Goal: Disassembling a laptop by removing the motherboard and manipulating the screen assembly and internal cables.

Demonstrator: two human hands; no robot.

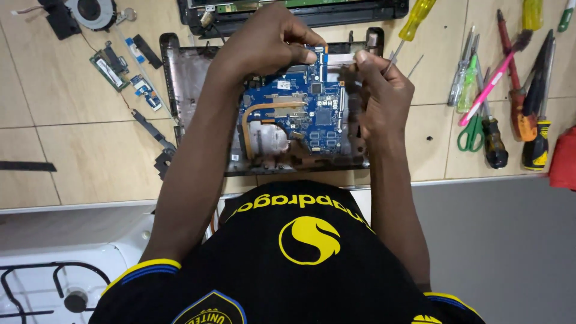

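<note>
Motherboard Half-Stripped in an Opened Laptop Shell

Motherboard, blue with a copper heat pipe, sits in the dark laptop base on the tiled worktop, between both grips. By my judgement disassembly is well along: fan and small boards lie out leftward; the board remains seated. Left hand pinches its top edge; right hand clasps a yellow-handled screwdriver.

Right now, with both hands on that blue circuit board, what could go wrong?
1. The left hand pinches the board at its top edge; bending it might crack it.
2. The right hand works at the board's right side, and bare fingers may carry static onto the chips.
3. Small loose parts lie scattered on the counter and could easily get lost.
</note>
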